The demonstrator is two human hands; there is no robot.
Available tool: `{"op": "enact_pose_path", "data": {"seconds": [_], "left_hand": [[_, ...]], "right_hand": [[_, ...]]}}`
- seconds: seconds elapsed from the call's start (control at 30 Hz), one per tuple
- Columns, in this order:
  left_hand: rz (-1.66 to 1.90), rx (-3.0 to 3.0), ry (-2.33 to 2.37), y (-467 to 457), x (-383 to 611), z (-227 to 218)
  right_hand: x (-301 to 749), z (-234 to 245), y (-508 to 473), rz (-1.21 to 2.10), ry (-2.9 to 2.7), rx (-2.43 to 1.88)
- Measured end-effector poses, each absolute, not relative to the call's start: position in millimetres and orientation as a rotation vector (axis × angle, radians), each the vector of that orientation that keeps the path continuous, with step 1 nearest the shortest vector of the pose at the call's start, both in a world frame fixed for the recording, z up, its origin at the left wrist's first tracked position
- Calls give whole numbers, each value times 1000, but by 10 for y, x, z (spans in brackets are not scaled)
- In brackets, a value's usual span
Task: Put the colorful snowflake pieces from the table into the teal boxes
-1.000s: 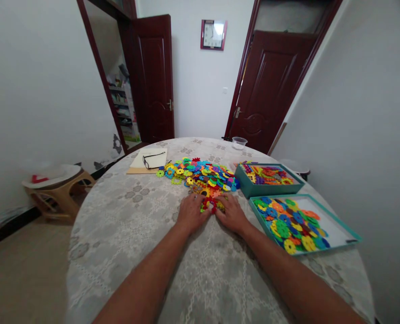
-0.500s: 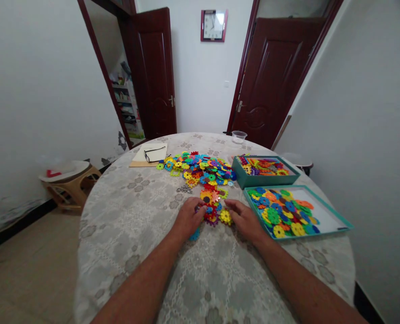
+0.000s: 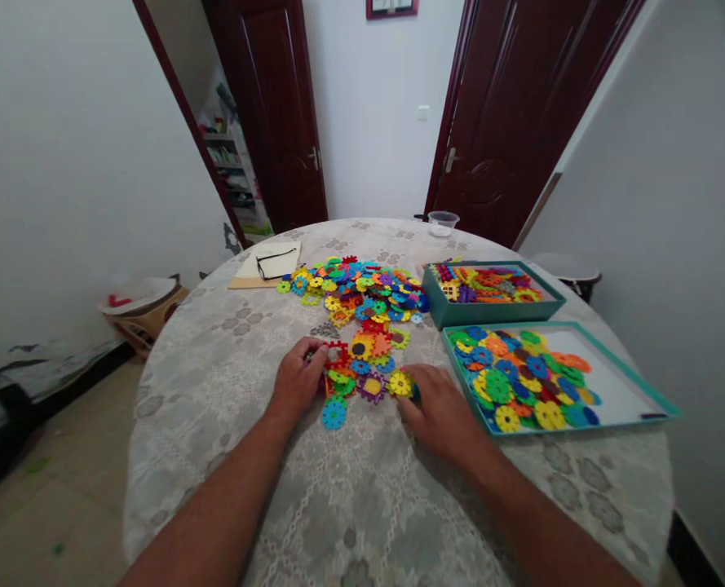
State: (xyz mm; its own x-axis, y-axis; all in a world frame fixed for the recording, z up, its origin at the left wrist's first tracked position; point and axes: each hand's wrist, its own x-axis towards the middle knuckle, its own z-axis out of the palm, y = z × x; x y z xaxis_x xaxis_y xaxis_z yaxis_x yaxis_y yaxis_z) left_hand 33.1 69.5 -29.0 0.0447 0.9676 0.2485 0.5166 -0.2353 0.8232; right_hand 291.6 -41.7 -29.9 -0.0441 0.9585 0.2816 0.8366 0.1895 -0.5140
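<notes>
In front of me lies a joined figure of flat plastic gear pieces: an orange piece with a dark centre [image 3: 360, 346], a purple gear [image 3: 372, 387], red pieces and a blue gear [image 3: 333, 413] at the lower left. My left hand [image 3: 299, 377] is at the figure's left side, thumb and fingers curled together by the red pieces; what is between them is hidden. My right hand [image 3: 440, 408] grips the yellow gear [image 3: 400, 383] at the right side between thumb and fingers. A darker piece shows partly under those fingers.
Behind the figure is a loose heap of coloured gear pieces [image 3: 368, 287]. At right stand a teal box [image 3: 497, 312] of pieces and a shallow teal-edged tray [image 3: 619, 383] of gears. Glasses [image 3: 276, 262] lie on a pad at back left; a clear plastic bowl [image 3: 444, 224] stands at the far edge.
My left hand has moved left, uncovering red and green pieces and more of the blue gear. My right hand has closed in around the yellow gear. The view has tipped downward.
</notes>
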Motion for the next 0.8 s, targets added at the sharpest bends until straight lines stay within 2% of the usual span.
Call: {"op": "enact_pose_path", "data": {"seconds": [0.5, 0.8], "left_hand": [[1331, 1638, 1675, 787, 189, -262], [1159, 1720, 1816, 798, 226, -262]], "right_hand": [[3148, -396, -313, 404, -1792, -1616], [3138, -306, -302, 507, -1796, -1573]]}}
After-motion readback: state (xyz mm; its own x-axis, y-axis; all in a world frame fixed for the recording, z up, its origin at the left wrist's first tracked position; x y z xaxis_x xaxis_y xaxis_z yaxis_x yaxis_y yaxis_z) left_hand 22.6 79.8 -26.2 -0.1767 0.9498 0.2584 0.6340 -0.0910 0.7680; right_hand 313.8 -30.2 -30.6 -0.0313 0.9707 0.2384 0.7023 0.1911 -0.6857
